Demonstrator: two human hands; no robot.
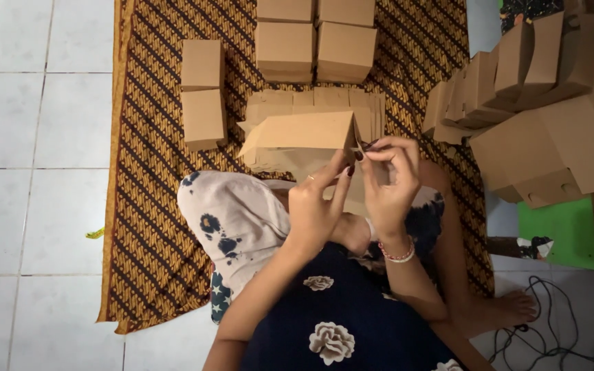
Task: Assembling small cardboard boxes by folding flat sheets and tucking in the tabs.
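Note:
A half-folded brown cardboard box [304,132] is held up over my lap, its long side facing me. My left hand [317,206] grips its lower right edge with thumb and raised fingers. My right hand [390,182] pinches a flap at the box's right end, fingertips curled in. Under the box lies a flat stack of unfolded cardboard blanks [324,103] on a brown patterned cloth [152,206].
Finished boxes stand on the cloth: two at the left [203,93] and several at the top [314,45]. A heap of folded boxes [537,110] leans at the right. Black cables [551,330] lie on the white tile floor near my foot. A green mat [565,230] is at the right.

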